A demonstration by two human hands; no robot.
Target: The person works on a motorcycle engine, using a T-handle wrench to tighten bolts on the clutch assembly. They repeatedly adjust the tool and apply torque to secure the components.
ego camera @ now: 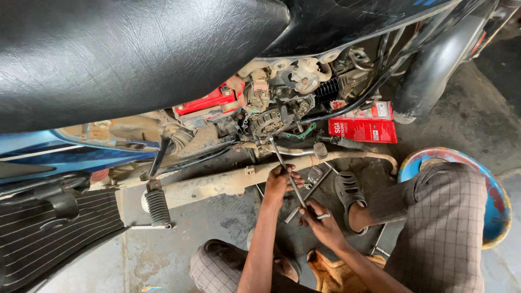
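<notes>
A long metal T-handle wrench (pixel 286 168) slants from the motorcycle's open engine side (pixel 269 122) down toward me. My left hand (pixel 280 182) grips its shaft about midway. My right hand (pixel 320 222) holds the lower end at the cross handle. The wrench tip sits at the exposed round clutch or sprocket part in the engine opening. Both forearms reach up from the bottom of the view.
The black seat (pixel 135 49) fills the top left. A dusty exhaust pipe (pixel 228 182) and a foot peg (pixel 157 206) lie below the engine. Red cartons (pixel 362 129) sit on the concrete floor. My sandalled foot (pixel 350 195) rests by a round blue stool (pixel 502 201).
</notes>
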